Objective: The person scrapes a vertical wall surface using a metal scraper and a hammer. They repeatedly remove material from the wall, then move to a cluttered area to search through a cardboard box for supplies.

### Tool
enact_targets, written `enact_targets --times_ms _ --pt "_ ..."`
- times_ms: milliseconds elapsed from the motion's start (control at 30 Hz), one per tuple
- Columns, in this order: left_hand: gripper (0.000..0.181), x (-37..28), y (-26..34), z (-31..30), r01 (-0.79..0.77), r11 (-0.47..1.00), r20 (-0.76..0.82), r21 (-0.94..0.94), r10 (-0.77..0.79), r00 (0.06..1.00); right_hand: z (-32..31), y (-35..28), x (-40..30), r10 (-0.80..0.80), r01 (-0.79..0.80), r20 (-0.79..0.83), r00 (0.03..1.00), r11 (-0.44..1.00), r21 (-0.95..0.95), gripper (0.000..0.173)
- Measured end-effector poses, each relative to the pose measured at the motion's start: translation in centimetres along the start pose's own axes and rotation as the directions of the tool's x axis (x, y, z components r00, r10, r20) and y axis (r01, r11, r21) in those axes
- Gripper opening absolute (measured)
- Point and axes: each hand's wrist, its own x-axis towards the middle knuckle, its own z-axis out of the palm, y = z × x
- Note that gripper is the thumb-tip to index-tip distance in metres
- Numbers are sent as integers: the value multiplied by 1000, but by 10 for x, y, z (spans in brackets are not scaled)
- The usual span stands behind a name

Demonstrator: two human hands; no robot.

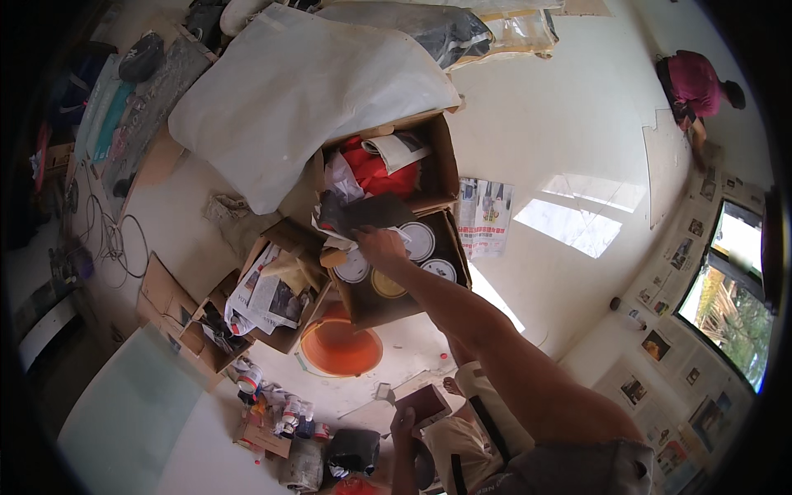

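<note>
My right hand (380, 247) reaches over an open cardboard box (461, 263) and grips the edge of a dark grey sheet (380, 211), possibly sandpaper. Under and beside that hand, several round paint cans stand in the box, among them one with a white lid (417, 241) and one with a yellowish lid (388, 284). Low in the view, near my knees, my left hand (405, 426) holds a flat dark-red block or stack of sheets (424, 403); its exact kind is unclear.
Behind stands a cardboard box (447, 161) with red cloth (377, 170) and newspaper. Left is a box of newspapers (272, 297); nearer, an orange bucket (343, 346). Plastic sheeting (309, 93) covers a heap. Cans (291, 411) crowd the lower left. Another person (693, 86) crouches far right.
</note>
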Motion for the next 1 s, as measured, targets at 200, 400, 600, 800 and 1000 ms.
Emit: enact_targets --times_ms 200,400,600,800,1000 --pt "34 -7 -14 24 -68 992 -38 -109 64 997 -50 7 17 328 -328 -10 945 944 -28 34" --pt "33 14 -61 37 -99 984 -92 -147 86 992 -128 36 56 163 -165 26 986 981 100 38" --pt "34 14 -122 102 -149 915 -210 -374 73 975 -137 42 23 -296 446 528 796 876 -181 37" --pt "40 -19 -162 176 -159 964 -230 -212 109 967 -128 52 16 -233 272 251 939 953 -132 40" --pt "36 -16 -106 201 -177 942 -313 -285 83 946 -145 58 84 -72 73 13 997 947 -312 75"
